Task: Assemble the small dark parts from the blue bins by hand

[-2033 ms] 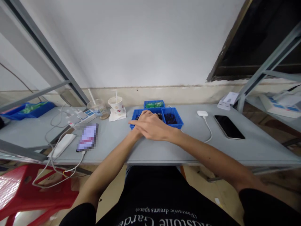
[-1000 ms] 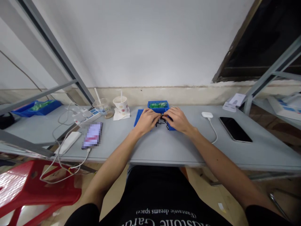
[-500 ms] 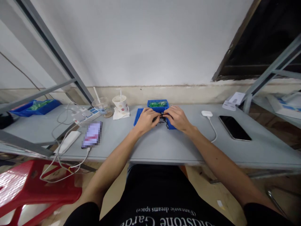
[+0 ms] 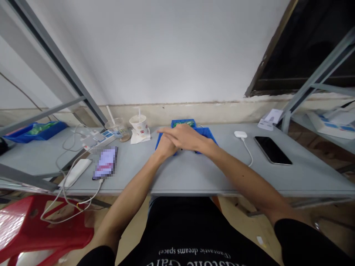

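My right hand (image 4: 186, 136) reaches across to the left and rests over my left hand (image 4: 165, 146). Its fingers look stretched out, with the index finger pointing left past the left hand. The fingers of my left hand are hidden under it, so whatever they hold cannot be seen. Beneath the left hand shows the edge of a blue bin (image 4: 157, 142). A second blue bin (image 4: 210, 134) lies to the right, partly covered by my right wrist. Small dark bits show at the tabletop below the hands.
Behind the hands stands a blue bin (image 4: 173, 122) with green pieces. To the left are a paper cup (image 4: 138, 123), a plastic cup (image 4: 119, 130), a power strip (image 4: 107, 138) and a charging phone (image 4: 107, 162). A white earbud case (image 4: 240, 135) and dark phone (image 4: 273, 150) lie right.
My right hand has moved left from the right bin and now lies across my left hand. The black pieces between the hands are mostly covered. The view has shifted slightly.
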The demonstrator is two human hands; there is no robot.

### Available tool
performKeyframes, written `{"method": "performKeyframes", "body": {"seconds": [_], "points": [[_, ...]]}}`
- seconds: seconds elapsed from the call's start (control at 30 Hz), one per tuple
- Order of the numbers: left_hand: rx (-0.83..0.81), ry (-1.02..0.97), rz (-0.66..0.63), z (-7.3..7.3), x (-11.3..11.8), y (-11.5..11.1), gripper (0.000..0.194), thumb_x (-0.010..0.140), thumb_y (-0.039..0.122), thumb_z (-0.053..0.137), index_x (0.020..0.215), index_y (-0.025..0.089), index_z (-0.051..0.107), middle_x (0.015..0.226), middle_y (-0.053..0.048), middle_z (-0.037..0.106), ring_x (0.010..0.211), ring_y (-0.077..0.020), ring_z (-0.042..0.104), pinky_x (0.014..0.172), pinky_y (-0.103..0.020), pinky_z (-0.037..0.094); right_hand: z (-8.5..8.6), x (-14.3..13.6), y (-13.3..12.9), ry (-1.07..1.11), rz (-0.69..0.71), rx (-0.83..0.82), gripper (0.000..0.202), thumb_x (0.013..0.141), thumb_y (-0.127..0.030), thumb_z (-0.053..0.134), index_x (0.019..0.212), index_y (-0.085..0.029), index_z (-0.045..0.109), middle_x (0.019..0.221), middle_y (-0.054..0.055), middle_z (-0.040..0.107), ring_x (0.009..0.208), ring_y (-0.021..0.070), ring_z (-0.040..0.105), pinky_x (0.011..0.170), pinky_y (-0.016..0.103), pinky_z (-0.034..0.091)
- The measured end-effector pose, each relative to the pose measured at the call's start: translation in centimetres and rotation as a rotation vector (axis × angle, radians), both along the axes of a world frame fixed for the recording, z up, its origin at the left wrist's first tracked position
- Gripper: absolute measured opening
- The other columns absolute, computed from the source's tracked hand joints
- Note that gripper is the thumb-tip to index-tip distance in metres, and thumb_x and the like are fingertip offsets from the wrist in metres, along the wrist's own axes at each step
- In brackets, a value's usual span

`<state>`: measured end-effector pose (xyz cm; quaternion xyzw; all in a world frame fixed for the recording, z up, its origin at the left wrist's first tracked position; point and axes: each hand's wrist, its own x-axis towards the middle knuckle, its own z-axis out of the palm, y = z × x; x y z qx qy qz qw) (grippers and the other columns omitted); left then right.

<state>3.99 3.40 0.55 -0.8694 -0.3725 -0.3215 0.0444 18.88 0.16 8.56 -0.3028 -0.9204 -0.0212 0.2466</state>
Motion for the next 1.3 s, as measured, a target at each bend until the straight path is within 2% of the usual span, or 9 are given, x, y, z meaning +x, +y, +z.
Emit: {"method": "performKeyframes", "body": {"seconds": [0.1, 0.23, 0.33, 0.43, 0.57, 0.7, 0.93, 1.07, 1.3], "points": [[0.034, -0.001, 0.011, 0.3, 0.1, -0.1, 0.021, 0.096, 0.025, 0.057, 0.095, 0.020, 0.078, 0.094, -0.007, 0.078, 0.094, -0.0250, 0.068, 0.095, -0.042, 0.047, 0.0, 2.7, 2.0, 0.225, -0.062, -0.058, 0.029, 0.107, -0.031, 0.046, 0.122, -0.025, 0.070, 0.091, 0.002, 0.075, 0.076, 0.0175, 0.064, 0.074, 0.030, 0.042], [0.044, -0.032, 0.028, 0.9, 0.3, -0.6, 0.024, 0.099, 0.025, 0.055, 0.092, 0.023, 0.078, 0.086, -0.003, 0.078, 0.085, -0.0200, 0.067, 0.094, -0.039, 0.044, -3.6, 7.1, 3.6, 0.171, -0.067, -0.019, 0.015, 0.100, -0.033, 0.062, 0.098, -0.021, 0.070, 0.090, 0.005, 0.072, 0.087, 0.0222, 0.063, 0.082, 0.034, 0.043], [0.043, -0.046, 0.011, 1.0, 0.4, -0.9, 0.025, 0.100, 0.025, 0.054, 0.091, 0.022, 0.078, 0.085, -0.002, 0.078, 0.084, -0.0193, 0.067, 0.094, -0.039, 0.043, -6.3, 8.0, 3.5, 0.119, -0.071, 0.025, 0.012, 0.100, -0.028, 0.060, 0.100, -0.021, 0.070, 0.100, 0.008, 0.074, 0.098, 0.0250, 0.063, 0.088, 0.038, 0.043], [0.048, -0.038, -0.017, 1.0, 0.6, -1.1, 0.026, 0.101, 0.025, 0.054, 0.092, 0.022, 0.078, 0.085, -0.002, 0.078, 0.085, -0.0193, 0.066, 0.095, -0.039, 0.043, -7.4, 7.6, 3.0, 0.093, -0.098, 0.129, 0.020, 0.104, -0.025, 0.052, 0.102, -0.021, 0.071, 0.099, 0.008, 0.075, 0.097, 0.0257, 0.063, 0.090, 0.040, 0.041], [0.048, -0.040, -0.031, 0.8, 0.6, -1.0, 0.025, 0.101, 0.026, 0.054, 0.093, 0.023, 0.078, 0.085, -0.002, 0.077, 0.085, -0.0193, 0.066, 0.095, -0.039, 0.043, -7.4, 7.3, 2.5, 0.173, -0.136, 0.221, 0.019, 0.104, -0.031, 0.054, 0.110, -0.020, 0.068, 0.099, 0.009, 0.075, 0.095, 0.0262, 0.064, 0.087, 0.040, 0.041], [0.030, -0.059, -0.030, 0.8, 0.5, -0.9, 0.025, 0.101, 0.027, 0.054, 0.093, 0.023, 0.078, 0.089, -0.002, 0.078, 0.087, -0.0199, 0.067, 0.097, -0.040, 0.043, -7.3, 7.6, 2.7, 0.239, -0.127, 0.222, 0.016, 0.105, -0.029, 0.053, 0.102, -0.021, 0.067, 0.096, 0.008, 0.075, 0.089, 0.0249, 0.064, 0.085, 0.039, 0.041], [0.037, -0.053, -0.026, 0.5, 0.8, -0.9, 0.026, 0.101, 0.027, 0.054, 0.096, 0.023, 0.079, 0.090, -0.003, 0.079, 0.088, -0.0206, 0.067, 0.097, -0.041, 0.044, -7.7, 7.6, 3.0, 0.162, -0.152, 0.192, 0.025, 0.107, -0.029, 0.048, 0.096, -0.020, 0.068, 0.093, 0.007, 0.077, 0.089, 0.0241, 0.066, 0.088, 0.039, 0.039], [0.037, -0.051, -0.017, 0.7, 0.9, -0.9, 0.027, 0.102, 0.027, 0.053, 0.097, 0.022, 0.079, 0.090, -0.004, 0.078, 0.089, -0.0204, 0.068, 0.097, -0.040, 0.044, -7.3, 7.7, 2.8, 0.134, -0.105, 0.207, 0.019, 0.105, -0.030, 0.053, 0.108, -0.019, 0.068, 0.101, 0.008, 0.077, 0.096, 0.0248, 0.066, 0.093, 0.040, 0.039], [0.026, -0.037, -0.013, 0.9, 0.9, -1.1, 0.026, 0.102, 0.027, 0.052, 0.100, 0.022, 0.078, 0.092, -0.004, 0.078, 0.091, -0.0200, 0.068, 0.099, -0.039, 0.043, -6.7, 8.0, 2.5, 0.136, -0.102, 0.135, 0.018, 0.104, -0.029, 0.053, 0.110, -0.022, 0.068, 0.105, 0.009, 0.076, 0.101, 0.0265, 0.065, 0.095, 0.042, 0.040]]}}
